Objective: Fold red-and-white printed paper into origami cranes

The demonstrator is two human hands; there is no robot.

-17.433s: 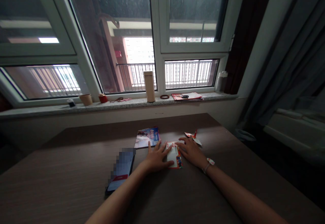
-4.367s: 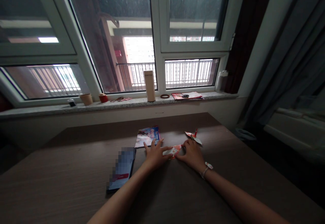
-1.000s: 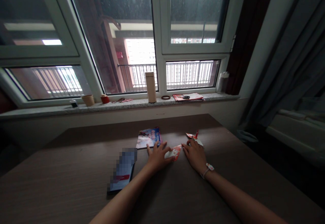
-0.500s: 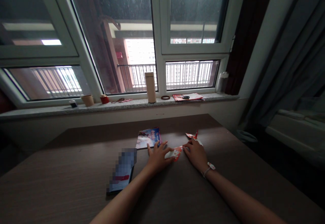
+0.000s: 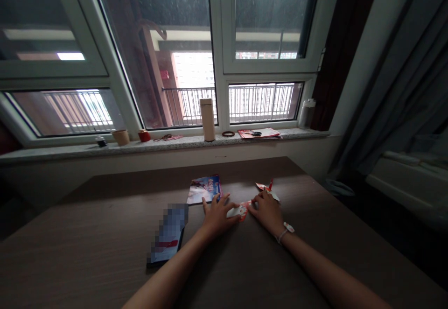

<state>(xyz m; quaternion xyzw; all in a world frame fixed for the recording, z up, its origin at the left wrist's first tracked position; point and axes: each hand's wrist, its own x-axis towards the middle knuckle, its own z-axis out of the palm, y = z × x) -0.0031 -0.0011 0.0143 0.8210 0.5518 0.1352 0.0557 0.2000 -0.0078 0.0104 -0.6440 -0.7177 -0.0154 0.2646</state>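
A small orange-and-white patterned paper (image 5: 242, 211), seemingly folded, lies on the table between my hands. My left hand (image 5: 219, 215) is spread over its left side, thumb and forefinger touching the paper and the other fingers stretched toward a blue-and-pink printed sheet (image 5: 205, 188). At the paper's right edge, the fingers of my right hand (image 5: 268, 208) are drawn together and pressed on it, partly covering it. Just beyond that hand sits a folded paper piece (image 5: 271, 191) with a red upright point, its near part hidden by the fingers.
A phone (image 5: 170, 234) with a blurred screen lies left of my left forearm on the brown table (image 5: 87, 234). Along the windowsill (image 5: 175, 144) stand a beige flask (image 5: 207, 120), a paper cup (image 5: 121, 137), a red spool (image 5: 143, 135), scissors (image 5: 256, 133) on papers and a clear bottle (image 5: 307, 114).
My right hand has shifted slightly left along the paper, showing more of the folded piece behind it. My left hand stays nearly in place.
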